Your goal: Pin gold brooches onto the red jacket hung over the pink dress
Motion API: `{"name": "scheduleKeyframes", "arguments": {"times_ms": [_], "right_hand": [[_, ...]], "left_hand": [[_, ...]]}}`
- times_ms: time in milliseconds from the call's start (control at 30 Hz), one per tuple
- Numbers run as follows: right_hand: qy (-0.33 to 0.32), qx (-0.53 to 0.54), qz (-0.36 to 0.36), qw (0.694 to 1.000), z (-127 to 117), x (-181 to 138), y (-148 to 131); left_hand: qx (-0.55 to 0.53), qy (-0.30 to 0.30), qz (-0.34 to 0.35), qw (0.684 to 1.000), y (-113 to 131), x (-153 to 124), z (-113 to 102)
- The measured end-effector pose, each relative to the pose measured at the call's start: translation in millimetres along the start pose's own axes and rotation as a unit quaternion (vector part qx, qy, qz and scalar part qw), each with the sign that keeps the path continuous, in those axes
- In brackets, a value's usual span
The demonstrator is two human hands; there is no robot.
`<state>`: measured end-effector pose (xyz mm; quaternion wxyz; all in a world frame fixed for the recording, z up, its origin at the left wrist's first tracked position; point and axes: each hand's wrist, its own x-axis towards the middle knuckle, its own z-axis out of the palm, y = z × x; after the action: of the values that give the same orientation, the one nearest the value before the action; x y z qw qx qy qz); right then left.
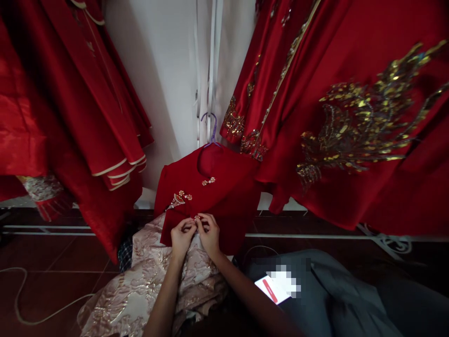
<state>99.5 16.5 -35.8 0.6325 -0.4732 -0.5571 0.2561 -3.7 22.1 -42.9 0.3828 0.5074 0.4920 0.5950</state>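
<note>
A short-sleeved red jacket [224, 187] hangs in front of me on a purple hanger [213, 131], its lower front spread over my lap. Down its front run jewelled fastenings, a beaded clasp [208, 181] near the neckline and a fan-shaped gold and pearl ornament [178, 200] on the left side. At the lower front edge, my left hand [183, 232] pinches with thumb and forefinger. Beside it my right hand [209, 232] is also closed in a pinch. Between their fingertips sits a small beaded fastening [196, 218], partly covered by the fingers.
Red garments [94, 93] hang at the left, with gold-sequinned red garments [368, 117] at the right. Pale pink brocade [150, 281] drapes below the jacket. A lit phone [271, 288] lies on grey cloth [326, 281]. A pale cable [52, 316] curls across the tiled floor.
</note>
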Motion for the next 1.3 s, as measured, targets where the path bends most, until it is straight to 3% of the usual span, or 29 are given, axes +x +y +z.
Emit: {"name": "scheduleKeyframes", "arguments": {"times_ms": [833, 1100, 1300], "right_hand": [[-0.015, -0.004, -0.013, 1.0, -1, 2, 0], [-0.036, 0.007, 0.005, 0.999, -3, 6, 1], [-0.094, 0.053, 0.06, 0.992, -10, 16, 0]], "left_hand": [[0.005, -0.016, -0.005, 1.0, 5, 4, -1], [0.077, -0.022, 0.092, 0.993, 3, 9, -6], [0.064, -0.057, 0.077, 0.993, 5, 10, -11]]}}
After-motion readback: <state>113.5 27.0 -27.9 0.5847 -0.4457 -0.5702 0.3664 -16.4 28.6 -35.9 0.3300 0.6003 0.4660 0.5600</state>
